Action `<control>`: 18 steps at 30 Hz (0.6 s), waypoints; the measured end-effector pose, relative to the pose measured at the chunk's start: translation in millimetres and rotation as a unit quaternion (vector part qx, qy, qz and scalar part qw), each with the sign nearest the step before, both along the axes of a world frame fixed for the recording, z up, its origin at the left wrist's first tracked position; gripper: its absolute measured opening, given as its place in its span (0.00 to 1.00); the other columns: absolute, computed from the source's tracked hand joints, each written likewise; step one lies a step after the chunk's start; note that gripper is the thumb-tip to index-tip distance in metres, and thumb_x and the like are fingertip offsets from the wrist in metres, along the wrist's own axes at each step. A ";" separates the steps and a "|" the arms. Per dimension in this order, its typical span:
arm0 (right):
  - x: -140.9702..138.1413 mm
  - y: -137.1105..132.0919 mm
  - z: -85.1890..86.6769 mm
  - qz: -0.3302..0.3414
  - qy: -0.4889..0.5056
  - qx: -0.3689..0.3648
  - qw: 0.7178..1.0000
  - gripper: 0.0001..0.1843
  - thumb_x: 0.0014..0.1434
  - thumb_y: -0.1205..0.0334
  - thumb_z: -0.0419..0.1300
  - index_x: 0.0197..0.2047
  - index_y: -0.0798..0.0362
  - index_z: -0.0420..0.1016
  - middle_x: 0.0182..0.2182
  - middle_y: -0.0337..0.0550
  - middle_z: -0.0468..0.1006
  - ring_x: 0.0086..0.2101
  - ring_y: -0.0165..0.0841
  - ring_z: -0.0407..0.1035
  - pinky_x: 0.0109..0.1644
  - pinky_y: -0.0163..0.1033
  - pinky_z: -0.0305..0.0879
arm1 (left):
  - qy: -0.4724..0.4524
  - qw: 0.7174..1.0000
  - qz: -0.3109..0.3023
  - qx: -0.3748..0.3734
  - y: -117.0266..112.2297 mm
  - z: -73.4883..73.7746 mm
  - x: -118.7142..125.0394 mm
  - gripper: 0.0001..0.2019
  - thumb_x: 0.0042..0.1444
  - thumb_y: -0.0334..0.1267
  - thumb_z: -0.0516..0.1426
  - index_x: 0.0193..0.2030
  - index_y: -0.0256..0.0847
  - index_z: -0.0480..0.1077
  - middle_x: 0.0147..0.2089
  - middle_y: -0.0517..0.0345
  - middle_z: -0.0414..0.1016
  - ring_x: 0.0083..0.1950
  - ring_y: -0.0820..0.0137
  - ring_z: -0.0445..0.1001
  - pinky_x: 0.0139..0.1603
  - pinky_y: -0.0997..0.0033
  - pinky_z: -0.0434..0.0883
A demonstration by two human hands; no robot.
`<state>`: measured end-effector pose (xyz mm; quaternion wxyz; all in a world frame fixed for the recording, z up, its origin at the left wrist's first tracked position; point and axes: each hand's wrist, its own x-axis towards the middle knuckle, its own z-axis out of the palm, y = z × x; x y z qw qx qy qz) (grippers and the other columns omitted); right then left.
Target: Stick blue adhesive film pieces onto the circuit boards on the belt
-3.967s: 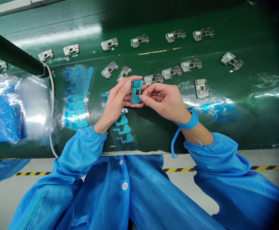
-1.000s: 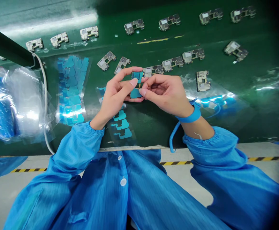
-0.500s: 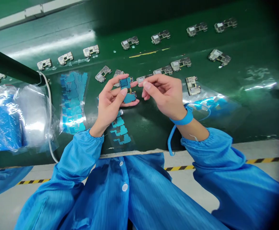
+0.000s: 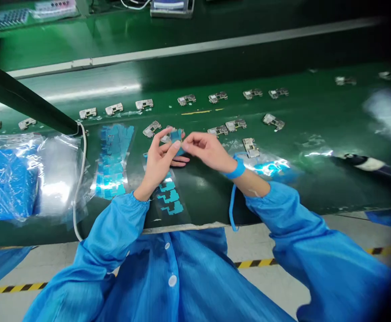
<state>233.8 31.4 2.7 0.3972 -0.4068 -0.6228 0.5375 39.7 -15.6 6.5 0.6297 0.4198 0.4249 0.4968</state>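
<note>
My left hand (image 4: 160, 158) grips a small circuit board with blue film (image 4: 176, 135) between thumb and fingers, above the green belt (image 4: 282, 179). My right hand (image 4: 206, 151), with a blue wrist strap (image 4: 236, 170) and coiled cord, is pinched at the board's right edge; what its fingertips hold is too small to see. Below my hands lies a clear strip of blue stickers (image 4: 169, 197).
Several metal-shielded boards lie in rows on the belt, such as one board (image 4: 249, 146) near my right wrist. A sheet of blue stickers (image 4: 112, 161) and plastic bags of blue parts (image 4: 10, 179) lie at left. A dark bar (image 4: 24, 100) crosses the upper left.
The view has tilted up and back, showing more of the far belt. My right hand let go of the board, then came back to its edge in a pinch. The left hand kept the board.
</note>
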 end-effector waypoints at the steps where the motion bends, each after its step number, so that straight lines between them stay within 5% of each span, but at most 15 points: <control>1: 3.4 25.6 4.0 -0.020 -0.028 0.024 0.999 0.31 0.60 0.28 0.74 0.35 0.50 0.79 0.27 0.39 0.75 0.28 0.32 0.64 0.36 0.41 0.66 | -0.008 1.000 0.011 -0.002 2.3 1.6 -2.1 0.35 0.67 0.58 0.69 0.75 0.52 0.63 0.67 0.50 0.86 0.39 0.65 0.91 0.36 0.68 0.89; 4: 16.7 114.2 15.0 -0.058 -0.154 0.036 0.986 0.28 0.68 0.33 0.68 0.31 0.49 0.75 0.26 0.41 0.73 0.30 0.35 0.67 0.40 0.45 0.70 | -0.016 0.997 0.068 0.021 8.6 4.5 -9.5 0.33 0.71 0.54 0.66 0.76 0.50 0.60 0.71 0.46 0.83 0.40 0.66 0.91 0.36 0.68 0.87; 6: 23.7 164.7 18.7 -0.091 -0.306 0.090 0.943 0.19 0.68 0.43 0.71 0.39 0.50 0.79 0.36 0.47 0.80 0.40 0.42 0.73 0.54 0.52 0.73 | -0.007 0.995 0.090 0.036 12.3 4.5 -14.4 0.29 0.71 0.50 0.65 0.73 0.48 0.64 0.68 0.46 0.85 0.38 0.68 0.90 0.36 0.70 0.86; 8: 27.1 196.6 18.8 -0.060 -0.442 0.124 0.886 0.18 0.64 0.45 0.76 0.43 0.51 0.82 0.47 0.53 0.82 0.54 0.52 0.73 0.64 0.60 0.70 | 0.000 0.995 0.093 0.040 15.9 4.0 -18.6 0.24 0.71 0.48 0.64 0.69 0.45 0.67 0.64 0.46 0.87 0.37 0.70 0.89 0.36 0.72 0.85; 11: 29.5 212.5 15.0 -0.021 -0.538 0.121 0.834 0.23 0.56 0.43 0.80 0.41 0.52 0.81 0.53 0.56 0.81 0.61 0.58 0.69 0.64 0.66 0.69 | -0.001 0.995 0.090 0.039 20.2 4.4 -23.1 0.18 0.71 0.43 0.61 0.64 0.43 0.70 0.60 0.47 0.88 0.35 0.72 0.87 0.35 0.73 0.83; 14: 32.3 208.0 13.5 -0.026 -0.498 0.104 0.861 0.21 0.53 0.48 0.81 0.37 0.53 0.79 0.40 0.49 0.82 0.49 0.48 0.74 0.58 0.59 0.74 | -0.010 0.994 0.094 0.048 23.4 5.1 -26.4 0.13 0.70 0.39 0.58 0.59 0.42 0.73 0.54 0.50 0.89 0.32 0.74 0.85 0.33 0.75 0.82; 18: 18.2 175.8 19.6 -0.053 -0.265 0.126 0.955 0.18 0.57 0.48 0.78 0.42 0.51 0.83 0.35 0.43 0.81 0.39 0.39 0.75 0.54 0.51 0.77 | 0.003 0.994 0.095 0.057 30.3 -5.8 -26.3 0.12 0.71 0.38 0.58 0.58 0.42 0.74 0.55 0.49 0.88 0.34 0.73 0.85 0.36 0.73 0.82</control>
